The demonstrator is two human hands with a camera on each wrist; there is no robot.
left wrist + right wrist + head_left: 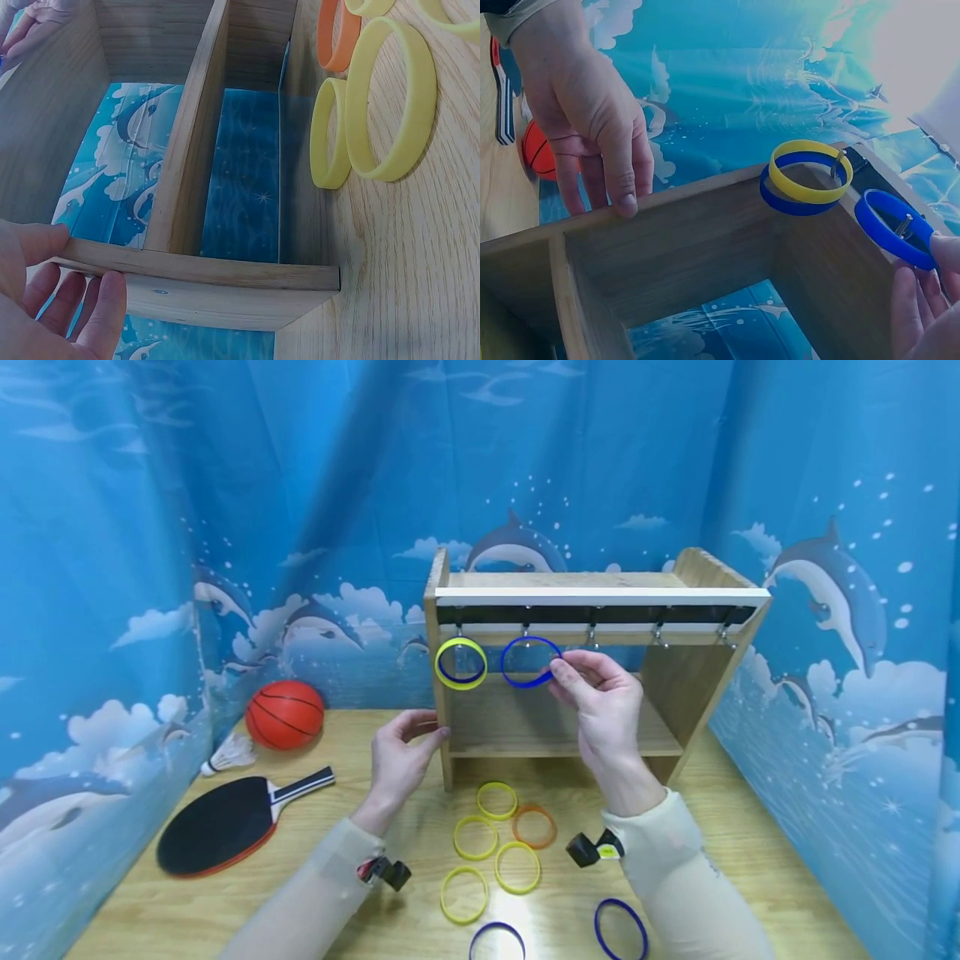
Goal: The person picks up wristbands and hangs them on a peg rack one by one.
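Note:
A wooden rack (510,718) with a row of metal hooks stands on the table. My right hand (611,702) pinches the right side of a blue wristband (542,680) between thumb and fingers. In the right wrist view, the second hook (904,225) shows inside that band's loop; whether it bears the band I cannot tell. On the leftmost hook hang a yellow wristband (810,196) and a blue one (795,208) behind it. My left hand (397,760) grips the front edge of the rack's left side panel, thumb and fingers on opposite faces in the left wrist view.
Several yellow wristbands (464,922), an orange one (553,835) and two blue ones (642,935) lie before the rack. Leftward are a small basketball (285,716), a shuttlecock (232,752) and a table tennis bat (217,827). A dolphin-print curtain (337,485) surrounds the table.

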